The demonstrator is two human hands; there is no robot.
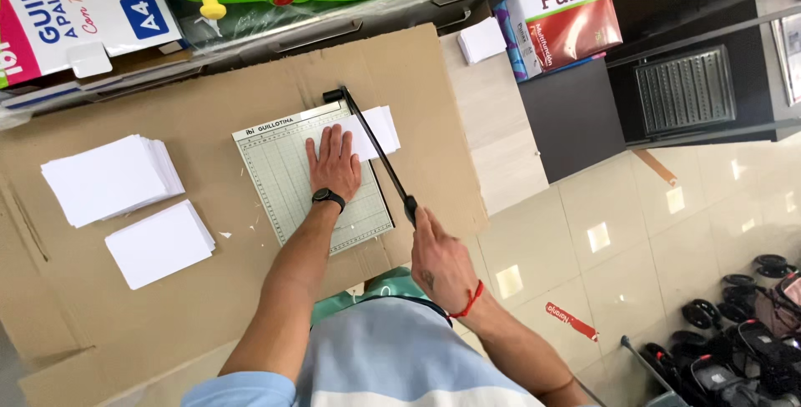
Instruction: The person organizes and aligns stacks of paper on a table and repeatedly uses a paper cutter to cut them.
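- Right hand [440, 261] nearest the camera, at about 5 o'clock from the paper cutter [313, 182]. Fingers curled shut round the black grip at the end of the cutter's lever arm [377, 150]; red cord on the wrist; forearm runs back toward 5 o'clock.
- Lever arm lies low along the cutter's right edge, from the grip up toward 11 o'clock to its pivot at the board's far corner.
- Left hand [334, 163] lies flat, palm down, fingers straight and close together, pointing to 12 o'clock. It presses on the gridded cutter board and on the near edge of a white paper sheet stack [371, 130]. Black watch on the wrist; forearm bare, extending back toward 7 o'clock.
- Paper sheet stack sits at the board's far right, passing under the lever arm and sticking out beyond it toward 3 o'clock.
- Cutter rests on a brown cardboard sheet [209, 98] covering the table.
- At 9 o'clock from the cutter: two piles of cut white cards [113, 178], one just beyond the other.
- Farther, at 1 o'clock: a small white pile [481, 40] on the table edge, beside a wrapped ream of paper [563, 19].
- Far left, 11 o'clock: a printed box [75, 7]; contents cannot be told.
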